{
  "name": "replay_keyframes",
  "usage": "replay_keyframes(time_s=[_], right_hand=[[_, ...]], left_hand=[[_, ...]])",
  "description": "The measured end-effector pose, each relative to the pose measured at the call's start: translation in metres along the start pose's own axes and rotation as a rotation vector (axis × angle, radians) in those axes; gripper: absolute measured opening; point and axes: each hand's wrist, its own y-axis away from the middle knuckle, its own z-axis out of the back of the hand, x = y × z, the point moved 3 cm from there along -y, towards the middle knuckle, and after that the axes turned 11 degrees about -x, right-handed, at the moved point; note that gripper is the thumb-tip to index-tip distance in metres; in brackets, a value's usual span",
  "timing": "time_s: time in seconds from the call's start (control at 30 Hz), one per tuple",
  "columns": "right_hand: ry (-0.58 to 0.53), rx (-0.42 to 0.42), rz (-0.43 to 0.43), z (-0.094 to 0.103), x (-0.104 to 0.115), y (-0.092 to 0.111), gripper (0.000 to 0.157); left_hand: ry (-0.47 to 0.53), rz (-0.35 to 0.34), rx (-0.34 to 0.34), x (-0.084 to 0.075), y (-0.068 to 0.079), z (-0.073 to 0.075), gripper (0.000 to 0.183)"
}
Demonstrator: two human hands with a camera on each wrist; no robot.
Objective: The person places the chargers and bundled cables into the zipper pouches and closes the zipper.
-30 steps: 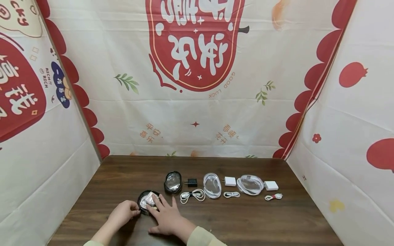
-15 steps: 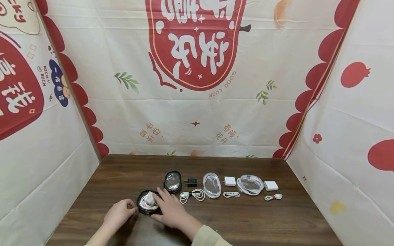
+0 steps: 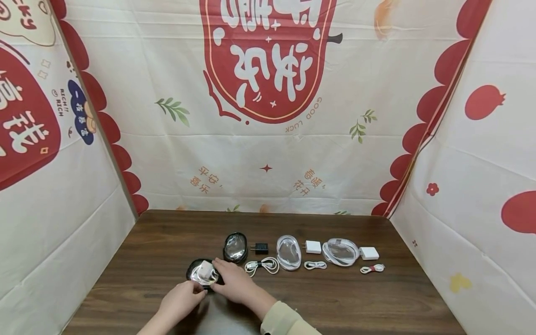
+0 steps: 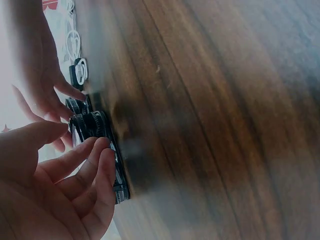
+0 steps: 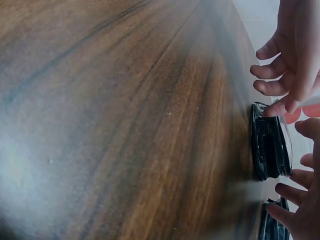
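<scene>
A round black-edged zip pouch (image 3: 194, 267) with a clear top lies at the front left of the table. Through its top show a white charger (image 3: 205, 269) and a pale coiled cable. My left hand (image 3: 182, 300) pinches the pouch's front edge between thumb and fingertips. From the right, my right hand (image 3: 237, 281) holds the pouch's side, thumb at the front and fingers toward the back. In the right wrist view, the pouch's black zippered side wall (image 5: 270, 147) stands between the hands. The zip pull is hidden by the left fingers.
Behind the right hand is a second black-edged pouch (image 3: 235, 246). Rightward stand a black charger (image 3: 261, 248), a bundled cable (image 3: 262, 266), two white-edged pouches (image 3: 289, 252), (image 3: 341, 251), white chargers (image 3: 312, 247) and small bundled cables (image 3: 315, 265). Printed cloth walls enclose the table (image 3: 335, 302).
My left hand has moved right along the pouch's front edge. The right hand has gone from spread across the clear top to the pouch's right side.
</scene>
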Motion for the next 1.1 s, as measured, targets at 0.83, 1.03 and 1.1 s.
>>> replay_keyframes(time_s=[0.83, 1.03, 1.1], right_hand=[[0.042, 0.043, 0.063, -0.006, 0.008, 0.012, 0.060], [0.039, 0.069, 0.082, -0.007, 0.013, 0.013, 0.060], [0.045, 0.073, 0.095, -0.008, 0.015, 0.012, 0.060]], left_hand=[[0.367, 0.284, -0.047, 0.029, -0.023, -0.002, 0.045], [0.479, 0.343, -0.041, 0.032, -0.034, -0.005, 0.049], [0.499, 0.354, -0.050, 0.034, -0.037, -0.005, 0.050]])
